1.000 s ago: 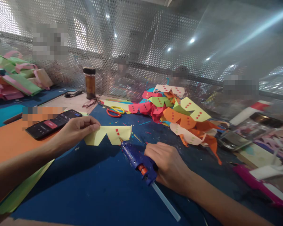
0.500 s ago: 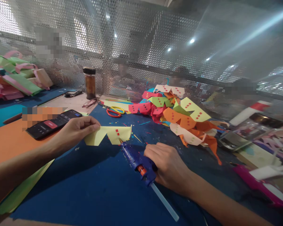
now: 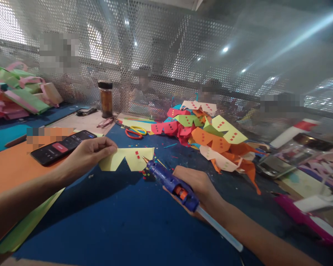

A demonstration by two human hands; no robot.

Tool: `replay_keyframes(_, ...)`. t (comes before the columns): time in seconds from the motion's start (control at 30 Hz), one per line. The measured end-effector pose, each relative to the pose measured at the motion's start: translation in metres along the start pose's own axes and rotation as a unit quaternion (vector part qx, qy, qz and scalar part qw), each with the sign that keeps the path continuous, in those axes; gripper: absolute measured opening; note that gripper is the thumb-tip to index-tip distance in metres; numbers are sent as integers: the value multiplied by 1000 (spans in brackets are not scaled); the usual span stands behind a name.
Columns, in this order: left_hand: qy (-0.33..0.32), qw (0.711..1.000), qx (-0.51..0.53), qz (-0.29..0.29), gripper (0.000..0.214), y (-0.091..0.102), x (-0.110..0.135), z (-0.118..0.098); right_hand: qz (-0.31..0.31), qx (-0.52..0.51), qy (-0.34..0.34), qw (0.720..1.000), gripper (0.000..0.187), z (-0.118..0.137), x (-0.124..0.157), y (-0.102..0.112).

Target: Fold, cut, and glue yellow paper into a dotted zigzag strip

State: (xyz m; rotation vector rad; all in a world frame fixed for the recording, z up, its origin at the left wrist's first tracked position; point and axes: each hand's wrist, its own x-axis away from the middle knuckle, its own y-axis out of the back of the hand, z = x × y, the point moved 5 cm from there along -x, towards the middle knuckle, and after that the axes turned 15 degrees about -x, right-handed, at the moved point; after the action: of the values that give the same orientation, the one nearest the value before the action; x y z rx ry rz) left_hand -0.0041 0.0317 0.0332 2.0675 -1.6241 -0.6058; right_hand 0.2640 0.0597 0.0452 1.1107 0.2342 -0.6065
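Between the thumb and fingers of my left hand (image 3: 100,150) is one end of a pale yellow paper cutout (image 3: 127,158) with a V-shaped notch. Two small red squares sit on its right part. My right hand (image 3: 197,188) is wrapped round a blue glue gun (image 3: 172,179); its metal tip points at the cutout's right part, though I cannot tell whether it touches. From the gun's rear sticks a translucent glue stick (image 3: 220,229). Tiny coloured paper bits (image 3: 147,173) lie on the blue table by the cutout's lower edge.
Behind my left hand a phone (image 3: 61,147) rests on orange paper (image 3: 5,168). Scissors (image 3: 135,132), a dark-lidded jar (image 3: 106,99) and a heap of coloured paper cutouts (image 3: 211,138) stand farther back. At the right are a glass container (image 3: 291,155) and a magenta tool (image 3: 308,218).
The glue gun's tip has moved slightly right and up from beside the lower red square, and the gun's body has swung right with my right hand. My left hand and the cutout stay nearly still.
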Motion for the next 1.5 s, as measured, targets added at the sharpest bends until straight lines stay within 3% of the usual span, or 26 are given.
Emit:
replay_keyframes(0.3,-4,1000,9,-10,26,4,-2,-1,-93,-96,-129,983,30,6,-3,14)
replay_keyframes(0.6,18,997,-3,-79,27,16,-5,8,-133,-151,-286,937,31,-36,22,10)
replay_keyframes(0.93,47,986,-2,-159,39,26,-14,18,-54,-210,-424,879,37,-66,26,-8)
replay_keyframes(1.23,80,988,-9,-135,39,23,-17,19,18,-246,-451,858,36,-63,27,1)
replay_keyframes(1.37,78,987,-52,-132,37,22,-17,22,62,-233,-440,865,37,-60,26,4)
replay_keyframes(1.5,60,985,-81,-144,32,22,-18,24,62,-242,-438,863,36,-60,27,4)
